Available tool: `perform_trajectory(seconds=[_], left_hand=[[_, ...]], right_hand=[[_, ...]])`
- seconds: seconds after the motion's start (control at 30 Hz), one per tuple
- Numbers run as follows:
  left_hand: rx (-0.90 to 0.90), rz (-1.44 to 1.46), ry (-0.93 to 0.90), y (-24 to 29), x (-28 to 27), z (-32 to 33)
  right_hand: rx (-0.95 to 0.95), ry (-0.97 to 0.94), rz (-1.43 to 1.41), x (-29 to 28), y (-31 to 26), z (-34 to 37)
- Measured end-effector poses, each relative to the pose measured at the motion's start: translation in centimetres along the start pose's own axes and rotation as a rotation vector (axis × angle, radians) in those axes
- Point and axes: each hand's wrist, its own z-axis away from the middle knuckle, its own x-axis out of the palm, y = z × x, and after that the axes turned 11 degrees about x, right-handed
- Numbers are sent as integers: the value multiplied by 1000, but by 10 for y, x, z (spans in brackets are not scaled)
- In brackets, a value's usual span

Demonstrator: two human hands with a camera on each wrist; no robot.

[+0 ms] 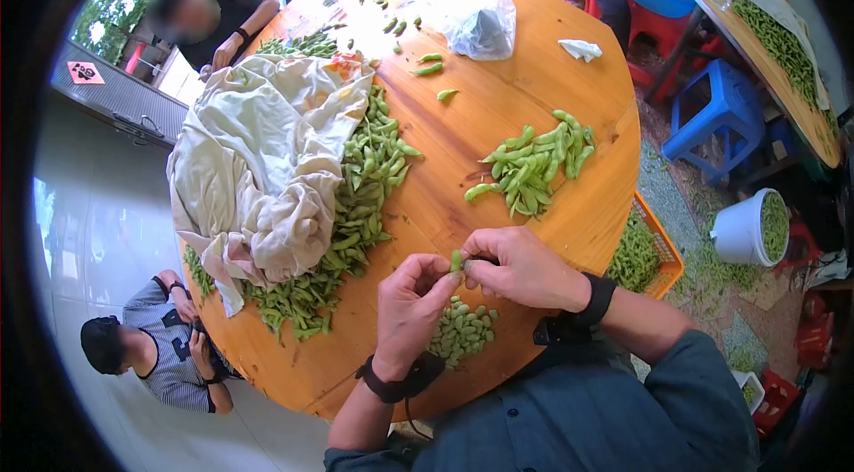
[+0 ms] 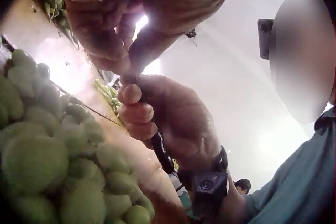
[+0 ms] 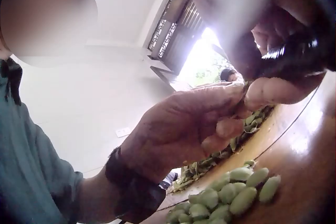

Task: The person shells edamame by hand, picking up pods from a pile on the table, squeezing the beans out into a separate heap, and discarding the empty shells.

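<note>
Above the table's near edge, my left hand (image 1: 411,303) pinches a green bean pod (image 1: 456,260) upright between thumb and fingertips. My right hand (image 1: 525,267) meets it from the other side, fingertips right at the pod. In the left wrist view, the right fingers curl round a slim, shiny black tool (image 2: 161,150); its working end is hidden at the fingertips. Just below both hands lies a heap of shelled green beans (image 1: 463,332). Farther out sits a small pile of whole pods (image 1: 543,161).
A cream cloth (image 1: 258,134) covers part of a large pod heap (image 1: 365,169) on the left of the round wooden table (image 1: 445,178). A plastic bag (image 1: 480,27) stands at the back. Beside the table are an orange crate (image 1: 663,245), a blue stool (image 1: 716,112) and other people.
</note>
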Motion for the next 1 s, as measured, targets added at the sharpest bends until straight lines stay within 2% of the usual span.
perform_trajectory(seconds=[0.2, 0.27, 0.3, 0.37, 0.5, 0.57, 0.6, 0.67, 0.7, 0.77, 0.83, 0.9, 0.97, 1.0], left_hand=[[93, -116, 14, -10, 3, 1], [233, -296, 6, -11, 4, 3], [233, -295, 2, -10, 5, 4], [494, -616, -45, -7, 7, 6], [470, -493, -18, -10, 4, 7], [11, 80, 2, -3, -2, 7], [35, 83, 11, -3, -6, 6], [-149, 293, -124, -4, -17, 1], [-72, 296, -95, -7, -21, -1], [-184, 404, -178, -15, -25, -2], [-114, 308, -159, -17, -21, 0], [124, -43, -142, -15, -13, 5], [305, -340, -134, -21, -14, 9], [340, -444, -113, -17, -13, 12]], right_hand=[[-29, 23, 48, 2, 2, -1], [-46, 38, 74, 3, 5, -2], [-101, 50, 131, 4, 9, -3], [-154, 64, 188, 6, 12, -4], [-187, 42, 179, 7, 5, -3], [-189, 16, 157, 6, 2, -3], [-201, 1, 158, 7, 5, -3], [-266, 5, 225, 6, 4, -3], [-269, 18, 278, 8, 8, -5], [-294, 7, 281, 11, 21, -12], [-123, -73, 207, 9, 19, -12], [27, -129, 138, 8, 17, -10], [11, -149, 120, 7, 10, -3], [24, -186, 92, 8, 9, -1]])
